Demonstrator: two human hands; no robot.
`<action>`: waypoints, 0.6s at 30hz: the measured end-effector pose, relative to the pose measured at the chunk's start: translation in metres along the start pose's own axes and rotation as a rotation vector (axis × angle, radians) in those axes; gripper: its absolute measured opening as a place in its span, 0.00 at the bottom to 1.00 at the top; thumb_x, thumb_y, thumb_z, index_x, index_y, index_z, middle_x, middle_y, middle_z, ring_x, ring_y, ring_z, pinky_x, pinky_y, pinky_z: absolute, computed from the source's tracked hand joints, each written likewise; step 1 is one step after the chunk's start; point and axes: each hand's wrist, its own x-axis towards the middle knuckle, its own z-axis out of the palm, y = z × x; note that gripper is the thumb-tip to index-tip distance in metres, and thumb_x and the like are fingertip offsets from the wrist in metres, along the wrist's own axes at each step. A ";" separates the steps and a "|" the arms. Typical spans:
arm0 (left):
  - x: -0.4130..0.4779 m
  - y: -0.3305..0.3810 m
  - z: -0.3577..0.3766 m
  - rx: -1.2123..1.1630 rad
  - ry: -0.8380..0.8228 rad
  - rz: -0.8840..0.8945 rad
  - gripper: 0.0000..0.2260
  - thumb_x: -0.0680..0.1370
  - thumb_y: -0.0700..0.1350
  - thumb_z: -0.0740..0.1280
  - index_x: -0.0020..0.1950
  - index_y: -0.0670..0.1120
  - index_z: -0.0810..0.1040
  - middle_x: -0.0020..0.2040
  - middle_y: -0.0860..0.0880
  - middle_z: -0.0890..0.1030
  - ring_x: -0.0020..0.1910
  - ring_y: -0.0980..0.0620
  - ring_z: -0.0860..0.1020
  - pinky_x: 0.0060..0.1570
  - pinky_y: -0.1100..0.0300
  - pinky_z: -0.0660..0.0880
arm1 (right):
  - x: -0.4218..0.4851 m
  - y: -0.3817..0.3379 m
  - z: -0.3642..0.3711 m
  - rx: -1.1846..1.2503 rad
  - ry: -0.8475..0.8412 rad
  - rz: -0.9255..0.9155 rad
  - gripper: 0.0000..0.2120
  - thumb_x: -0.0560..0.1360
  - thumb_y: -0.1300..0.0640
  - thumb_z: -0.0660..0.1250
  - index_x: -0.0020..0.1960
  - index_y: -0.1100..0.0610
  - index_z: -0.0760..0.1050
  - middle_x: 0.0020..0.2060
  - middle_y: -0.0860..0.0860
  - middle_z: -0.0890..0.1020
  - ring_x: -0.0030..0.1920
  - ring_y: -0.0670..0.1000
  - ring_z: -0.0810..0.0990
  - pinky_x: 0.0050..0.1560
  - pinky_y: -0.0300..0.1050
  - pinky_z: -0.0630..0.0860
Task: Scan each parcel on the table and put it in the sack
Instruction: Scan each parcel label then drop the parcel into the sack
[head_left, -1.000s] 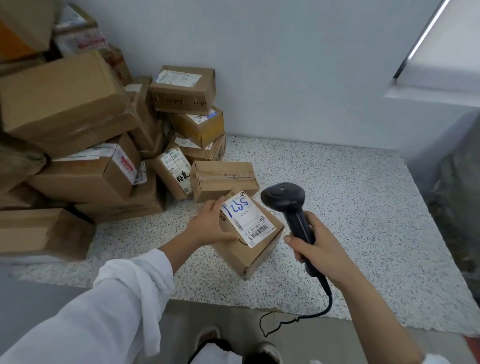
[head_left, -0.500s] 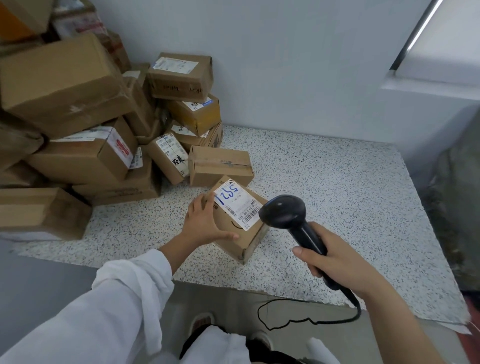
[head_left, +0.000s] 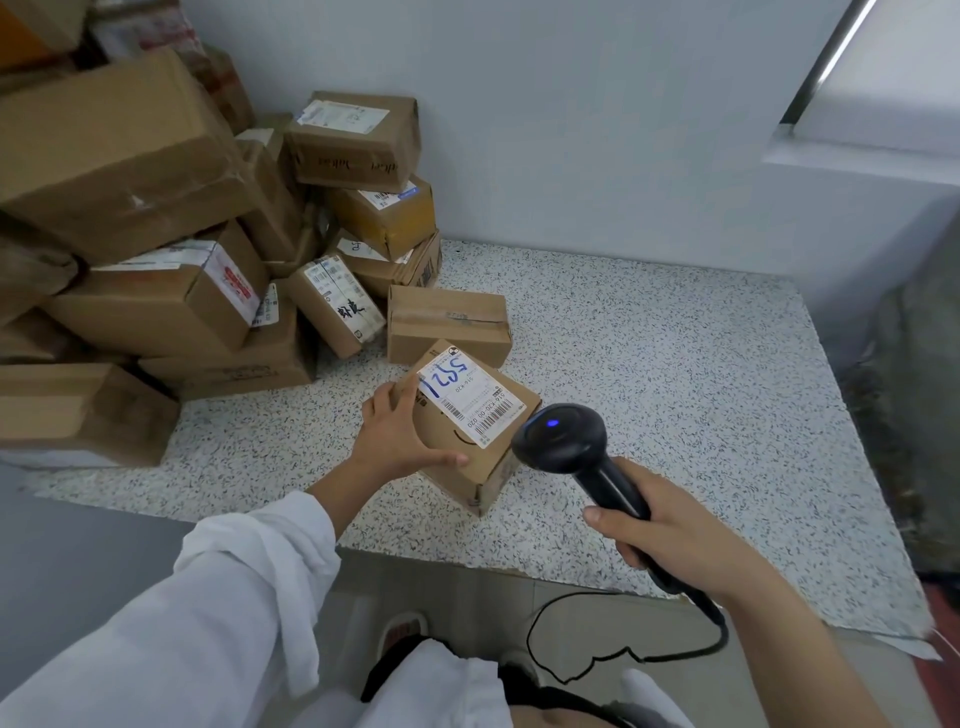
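A small brown cardboard parcel (head_left: 485, 465) lies on the speckled table (head_left: 675, 374), its white label marked "1255" facing up. My left hand (head_left: 397, 441) holds its left side, thumb along the near top edge and fingers over the far corner. My right hand (head_left: 670, 540) grips the handle of a black corded barcode scanner (head_left: 563, 441). The scanner head hovers just right of the label and a blue light shows on top of it. At the far right edge a dark grey-green sack (head_left: 919, 415) is partly in view.
A pile of several brown cardboard parcels (head_left: 208, 260) fills the table's left side and back corner against the white wall. One small box (head_left: 447, 325) sits just behind the held parcel. The scanner cable (head_left: 623, 654) loops below the table's front edge.
The parcel and my left hand have stayed in place on the table. The scanner has dropped lower and nearer to the label's right edge, and a blue light now shows on its head.
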 end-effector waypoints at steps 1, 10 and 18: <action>0.000 0.000 0.000 -0.001 -0.003 0.000 0.57 0.61 0.64 0.76 0.77 0.52 0.43 0.75 0.45 0.46 0.74 0.41 0.45 0.71 0.41 0.55 | 0.000 0.000 0.000 -0.002 0.000 -0.002 0.07 0.75 0.56 0.67 0.51 0.50 0.72 0.22 0.43 0.72 0.25 0.43 0.71 0.30 0.35 0.69; -0.004 0.003 -0.003 0.067 -0.023 0.002 0.55 0.63 0.68 0.72 0.77 0.52 0.42 0.75 0.45 0.48 0.73 0.41 0.49 0.69 0.42 0.59 | 0.000 -0.004 -0.001 -0.002 0.021 -0.013 0.07 0.75 0.57 0.67 0.51 0.54 0.71 0.21 0.41 0.72 0.24 0.42 0.70 0.29 0.33 0.69; -0.014 -0.005 -0.014 0.230 -0.120 0.080 0.48 0.70 0.71 0.60 0.77 0.52 0.37 0.74 0.42 0.55 0.67 0.42 0.68 0.62 0.50 0.71 | 0.003 -0.007 -0.006 0.029 0.109 0.013 0.08 0.74 0.56 0.68 0.51 0.52 0.72 0.25 0.46 0.72 0.26 0.45 0.71 0.31 0.36 0.70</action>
